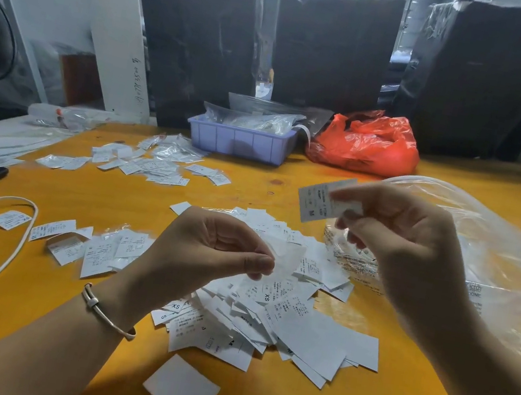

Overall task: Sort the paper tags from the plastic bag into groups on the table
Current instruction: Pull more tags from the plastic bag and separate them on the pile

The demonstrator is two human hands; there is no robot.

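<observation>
We pinch a light, flimsy paper tag (pixel 316 200) by its edge in our right hand (pixel 411 244); our left hand (pixel 208 247) pinches a small clear sleeve (pixel 286 257).

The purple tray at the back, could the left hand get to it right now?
Probably yes. The purple tray sits across bare yellow table from the left hand, with nothing standing between. But the left hand pinches a small clear sleeve, so it would have to drop that first.
</observation>
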